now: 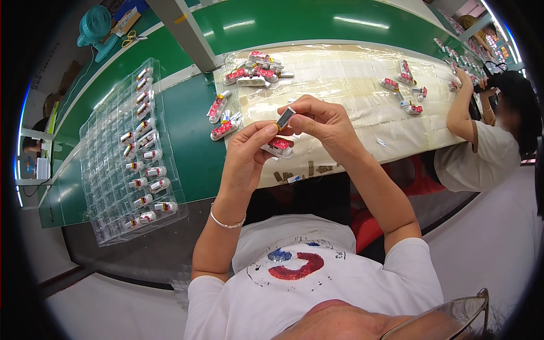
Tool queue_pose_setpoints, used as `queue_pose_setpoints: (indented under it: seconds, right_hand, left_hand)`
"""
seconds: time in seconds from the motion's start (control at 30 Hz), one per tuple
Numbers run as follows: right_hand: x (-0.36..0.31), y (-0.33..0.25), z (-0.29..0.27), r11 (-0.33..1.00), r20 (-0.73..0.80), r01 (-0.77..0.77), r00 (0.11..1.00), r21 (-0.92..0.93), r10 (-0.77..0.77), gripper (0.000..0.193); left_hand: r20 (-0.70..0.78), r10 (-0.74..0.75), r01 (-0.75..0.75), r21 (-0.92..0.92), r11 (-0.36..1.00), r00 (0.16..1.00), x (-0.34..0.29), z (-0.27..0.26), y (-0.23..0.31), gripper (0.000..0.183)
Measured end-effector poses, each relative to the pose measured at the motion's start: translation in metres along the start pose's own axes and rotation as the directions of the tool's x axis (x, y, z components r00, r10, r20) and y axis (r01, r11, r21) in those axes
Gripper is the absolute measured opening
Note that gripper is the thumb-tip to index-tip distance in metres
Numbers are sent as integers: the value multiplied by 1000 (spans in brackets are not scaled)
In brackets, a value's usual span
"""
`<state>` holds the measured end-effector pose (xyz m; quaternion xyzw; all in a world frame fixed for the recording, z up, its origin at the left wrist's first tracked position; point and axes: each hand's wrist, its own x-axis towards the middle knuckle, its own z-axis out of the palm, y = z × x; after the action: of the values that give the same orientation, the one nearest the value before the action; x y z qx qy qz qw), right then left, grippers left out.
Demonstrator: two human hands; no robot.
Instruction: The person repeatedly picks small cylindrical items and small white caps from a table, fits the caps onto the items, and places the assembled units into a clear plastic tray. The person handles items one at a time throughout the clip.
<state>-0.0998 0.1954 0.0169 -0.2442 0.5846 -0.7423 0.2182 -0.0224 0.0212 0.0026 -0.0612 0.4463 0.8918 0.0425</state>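
Note:
In front of my chest, both hands meet over the pale work surface. My left hand is closed around a white plastic part with a red label, which hangs below its fingers. Its thumb also reaches the lower end of a small rectangular module with a dark face and light edges. My right hand pinches that module at its upper right side between thumb and fingers. Close beyond my left hand lie similar red-and-white parts, with a larger pile farther away.
To the left, a clear plastic tray holds several such parts along its right side. A grey post rises behind the pile. A turquoise fan and yellow-handled scissors sit far left. At right, another person works near more parts.

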Motion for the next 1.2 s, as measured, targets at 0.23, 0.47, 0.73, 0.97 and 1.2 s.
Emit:
queue_pose_setpoints:
  seconds: [0.23, 0.47, 0.73, 0.97, 1.2]
  right_hand:
    - [2, 5, 7, 985, -12, 138, 990, 106, -137, 18]
    - [-2, 3, 11, 975, -56, 125, 992, 184, -117, 24]
    - [-4, 3, 7, 922, -86, 300, 941, -244, -328, 23]
    - [-3, -10, 11, 966, -116, 224, 964, -130, -240, 21]
    - [-3, -10, 15, 981, -171, 166, 968, -98, -181, 20]
  left_hand:
    - [-45, 41, -49, -211, 976, 998, -6, 12, 3, 38]
    - [-73, 11, -17, -79, 997, 997, -14, 3, -1, 43]
    - [-61, 110, -115, -96, 989, 992, -16, 10, 6, 35]
    - [-85, 275, -248, 239, 939, 958, -18, 15, 2, 40]
    - [72, 620, -521, 621, 585, 781, -16, 15, -5, 36]
